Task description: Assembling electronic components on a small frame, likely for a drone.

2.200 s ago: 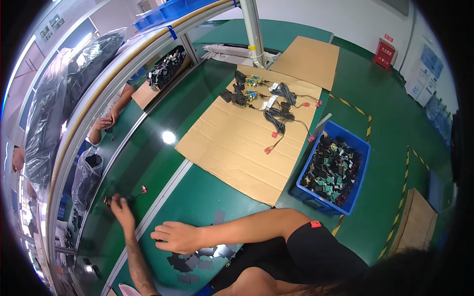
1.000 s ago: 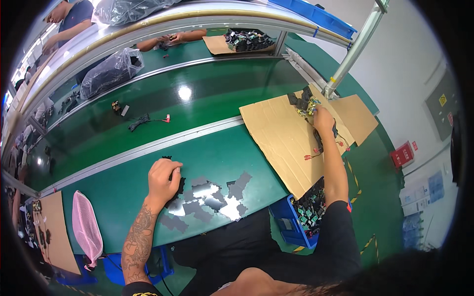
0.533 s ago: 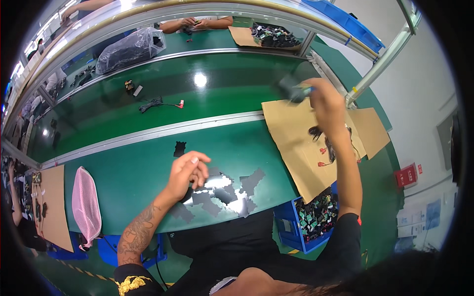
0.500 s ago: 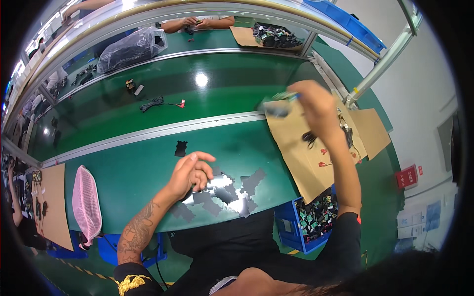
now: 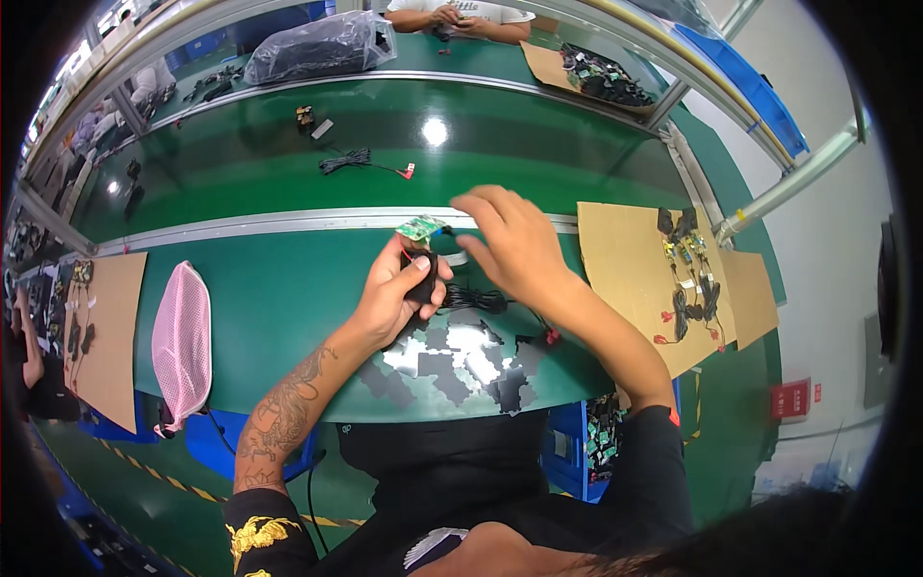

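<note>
My left hand [image 5: 399, 293] is closed on a black piece [image 5: 420, 287], thumb across its front. From the top of that grip rises a green circuit board [image 5: 421, 227], tilted, with a red wire by the fingers. My right hand [image 5: 514, 240] stands just right of the board, thumb and fingers apart, holding nothing I can see. Below the hands lies a coiled black cable [image 5: 476, 300], and a red connector [image 5: 552, 337] sits to its right. Nearer me, several thin grey die-cut sheets [image 5: 447, 370] overlap on the green table [image 5: 274, 337].
At right, a cardboard sheet [image 5: 615, 279] carries several boards with cables. A blue bin [image 5: 567, 447] of boards stands below the table edge. To the left are a pink mesh bag [image 5: 183, 337] and another cardboard sheet [image 5: 113, 337]. A metal rail [image 5: 317, 219] crosses behind my hands; a co-worker's hands [image 5: 457, 19] work beyond.
My right hand has come left from the cardboard to beside my left hand. The board assembly it carried is now in my left hand, which has closed. The whole view has shifted.
</note>
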The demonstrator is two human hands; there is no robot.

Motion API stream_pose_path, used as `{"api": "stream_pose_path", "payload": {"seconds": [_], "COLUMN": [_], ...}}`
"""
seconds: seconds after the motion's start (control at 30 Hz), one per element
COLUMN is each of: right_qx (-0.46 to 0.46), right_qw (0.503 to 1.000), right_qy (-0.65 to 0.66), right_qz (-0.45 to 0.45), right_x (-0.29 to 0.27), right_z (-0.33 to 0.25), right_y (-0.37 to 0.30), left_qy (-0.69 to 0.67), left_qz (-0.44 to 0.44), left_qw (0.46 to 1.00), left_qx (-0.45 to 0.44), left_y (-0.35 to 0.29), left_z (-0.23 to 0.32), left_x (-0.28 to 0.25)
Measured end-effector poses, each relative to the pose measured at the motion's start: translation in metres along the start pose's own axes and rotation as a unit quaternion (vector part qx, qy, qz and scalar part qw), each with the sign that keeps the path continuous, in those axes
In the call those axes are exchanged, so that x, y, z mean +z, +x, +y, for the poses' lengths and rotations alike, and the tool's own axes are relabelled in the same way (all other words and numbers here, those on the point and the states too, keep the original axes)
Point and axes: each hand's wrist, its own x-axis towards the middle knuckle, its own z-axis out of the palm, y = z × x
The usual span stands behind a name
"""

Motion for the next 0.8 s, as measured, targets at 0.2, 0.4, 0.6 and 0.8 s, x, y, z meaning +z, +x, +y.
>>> {"api": "stream_pose_path", "payload": {"seconds": [0.2,0.4,0.6,0.8], "right_qx": [0.111,0.121,0.295,0.348], "right_qw": [0.936,0.948,0.841,0.779], "right_qy": [0.06,0.096,0.351,0.514], "right_qz": [-0.329,-0.277,-0.287,-0.082], "right_x": [-0.013,-0.004,-0.018,-0.007], "right_z": [-0.032,-0.033,-0.016,-0.041], "right_y": [-0.069,-0.079,-0.061,-0.037], "left_qy": [0.168,0.171,0.15,0.119], "left_qz": [0.04,0.031,0.057,0.047], "left_qw": [0.976,0.981,0.986,0.99], "left_qx": [0.13,0.085,0.035,0.052], "left_y": [0.0,-0.002,0.002,0.002], "left_z": [-0.009,-0.017,-0.016,-0.016], "left_x": [0.001,-0.004,-0.008,-0.013]}}
